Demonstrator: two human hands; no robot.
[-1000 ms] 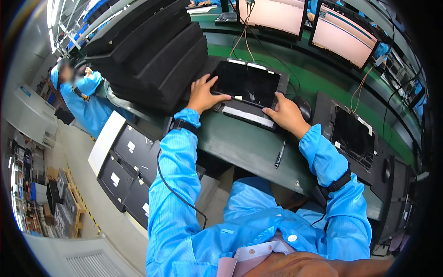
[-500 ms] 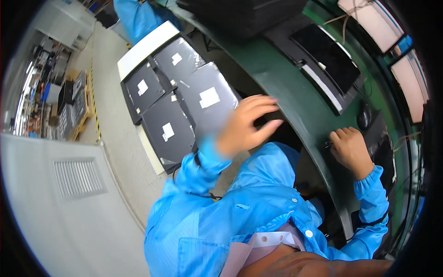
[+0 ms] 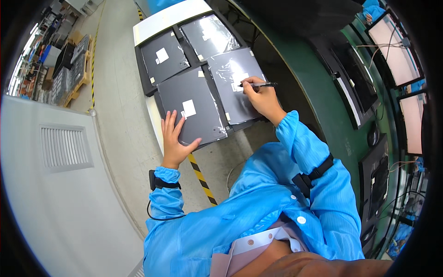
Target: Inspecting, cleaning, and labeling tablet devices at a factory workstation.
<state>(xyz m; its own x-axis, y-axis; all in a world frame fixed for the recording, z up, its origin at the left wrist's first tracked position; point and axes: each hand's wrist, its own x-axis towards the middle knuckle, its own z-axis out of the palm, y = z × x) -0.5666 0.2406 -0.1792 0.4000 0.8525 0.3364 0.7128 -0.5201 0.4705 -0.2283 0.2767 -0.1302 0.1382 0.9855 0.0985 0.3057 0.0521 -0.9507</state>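
Note:
My right hand (image 3: pixel 264 99) grips a black pen (image 3: pixel 267 84), whose tip is at the white label on the near right dark flat panel (image 3: pixel 226 69). My left hand (image 3: pixel 177 141) lies with fingers spread on the lower edge of the near left panel (image 3: pixel 205 115), beside its white label (image 3: pixel 188 108). Two similar panels, the far left one (image 3: pixel 170 68) and the glossy far right one (image 3: pixel 217 30), sit beyond. Clear film covers the panels. All rest in black compartments of a shallow tray with a white rim (image 3: pixel 170 17).
Along the right runs a green workbench (image 3: pixel 330 106) with a dark screen device (image 3: pixel 353 74), a mouse (image 3: pixel 374 134) and a keyboard (image 3: pixel 374 180). Two monitors (image 3: pixel 392 51) stand behind. Left are a grey cabinet (image 3: pixel 55 194) and a loaded pallet (image 3: pixel 80 78). Another person's blue sleeve (image 3: pixel 159 4) shows at top.
My right hand has moved left from the bench to the near right panel and now visibly holds the pen. My left hand has come down onto the near left panel. The view has shifted.

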